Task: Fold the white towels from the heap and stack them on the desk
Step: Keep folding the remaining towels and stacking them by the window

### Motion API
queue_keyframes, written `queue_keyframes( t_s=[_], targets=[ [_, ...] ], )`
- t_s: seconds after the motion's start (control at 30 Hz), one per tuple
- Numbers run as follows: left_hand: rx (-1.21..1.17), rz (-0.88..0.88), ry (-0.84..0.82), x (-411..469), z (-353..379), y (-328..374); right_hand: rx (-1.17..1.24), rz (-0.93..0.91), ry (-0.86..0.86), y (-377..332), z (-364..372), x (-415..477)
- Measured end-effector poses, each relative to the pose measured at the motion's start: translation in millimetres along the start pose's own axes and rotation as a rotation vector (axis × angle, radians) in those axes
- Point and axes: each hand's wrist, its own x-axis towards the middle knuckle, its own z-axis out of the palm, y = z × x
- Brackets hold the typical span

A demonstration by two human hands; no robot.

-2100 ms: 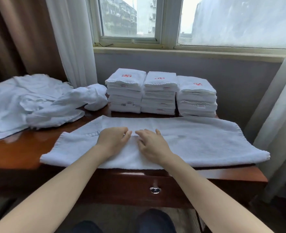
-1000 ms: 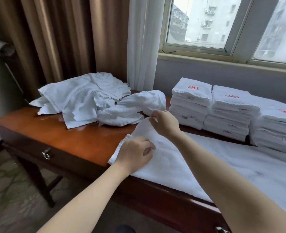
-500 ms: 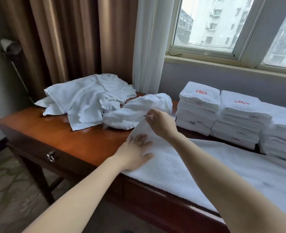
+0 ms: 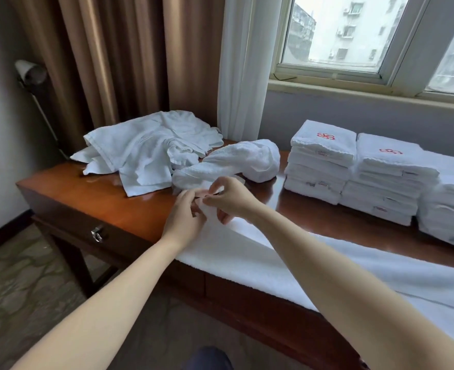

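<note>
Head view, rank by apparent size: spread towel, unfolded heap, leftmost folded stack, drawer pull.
1. spread towel: largest, though it is nearest the camera and cut off by the frame edge
2. unfolded heap
3. leftmost folded stack
4. drawer pull: smallest by far

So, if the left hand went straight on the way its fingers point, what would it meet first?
Probably the rumpled towel lying just beyond it. The left hand, pinching the spread towel, points away towards it; depth is unclear, but nothing else shows between.
</note>
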Motion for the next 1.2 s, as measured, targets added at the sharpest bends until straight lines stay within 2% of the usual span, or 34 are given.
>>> queue_keyframes(
  t_s=[0.13, 0.23, 0.33, 0.47, 0.57, 0.67, 0.73, 0.9, 1.03, 1.2],
  targets=[
    [0.010, -0.080, -0.032, -8, -11, -4, 0.177, 0.045, -0.048, 5, 13, -14],
    [0.115, -0.087, -0.051, -10, -19, -3, 0.307, 0.106, -0.150, 9, 16, -27],
    [0.225, -0.111, 0.049, -14, -21, 8, 0.168, 0.052, -0.026, 18, 9, -38],
    [0.292, 0.139, 0.122, -35, 0, 41, -0.066, -0.029, 0.213, 40, -14, -64],
    [0.361, 0.312, -0.008, -57, 32, 60, -0.287, -0.064, 0.357, 62, -38, -94],
    [0.368, 0.294, -0.229, -73, 71, 72, -0.431, -0.082, 0.410, 82, -61, -127],
    [0.412, 0.301, -0.303, -79, 93, 79, -0.530, -0.058, 0.425, 94, -74, -148],
    [0.700, 0.270, -0.497, -82, 132, 82, -0.699, -0.030, 0.483, 125, -102, -194],
    [0.792, 0.289, -0.532, -72, 130, 71, -0.774, 0.128, 0.371, 148, -113, -214],
    [0.810, 0.284, -0.564, -50, 113, 57, -0.720, 0.127, 0.322, 155, -104, -199]
  ],
)
